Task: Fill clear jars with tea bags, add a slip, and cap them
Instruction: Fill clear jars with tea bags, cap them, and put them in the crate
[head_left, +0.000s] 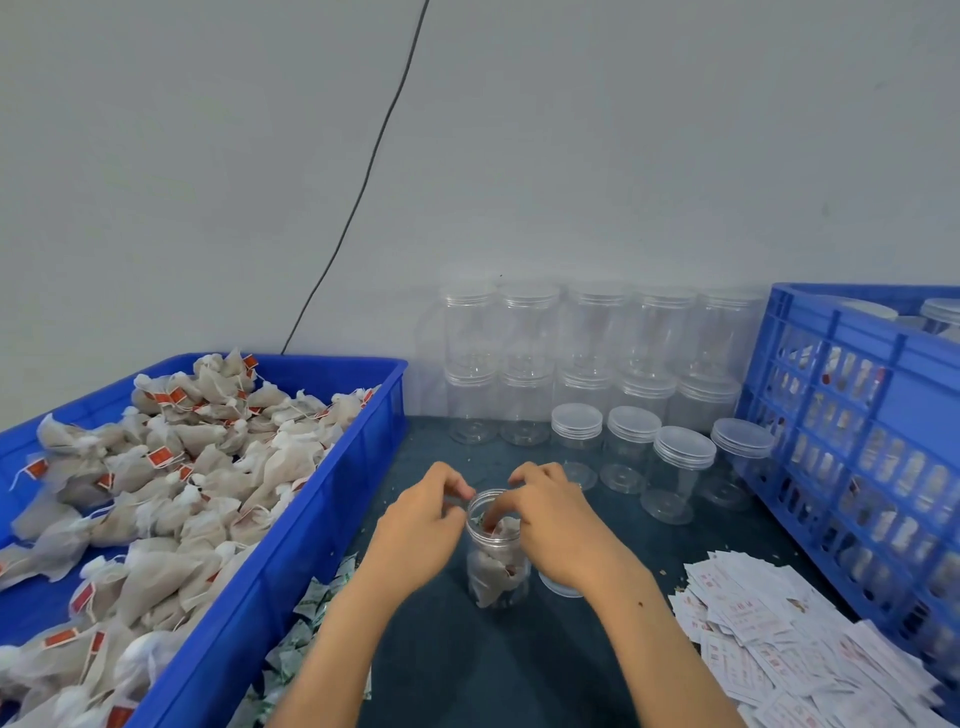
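Open jar (497, 551) stands mid tabletop (519, 665), approx. half full w/ tea bags. Left hand (421, 525) grips its rim; right hand (550, 519) has fingers (493, 514) curled into the mouth, pinching a tea bag (501, 527). Blue tray (291, 545) of bags left, slips (769, 639) right.

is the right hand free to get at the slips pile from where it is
Probably yes, though not right away. The right hand has its fingers down in the open jar, pressing tea bags. The slips lie on the table on that same side, with nothing between them and the hand.
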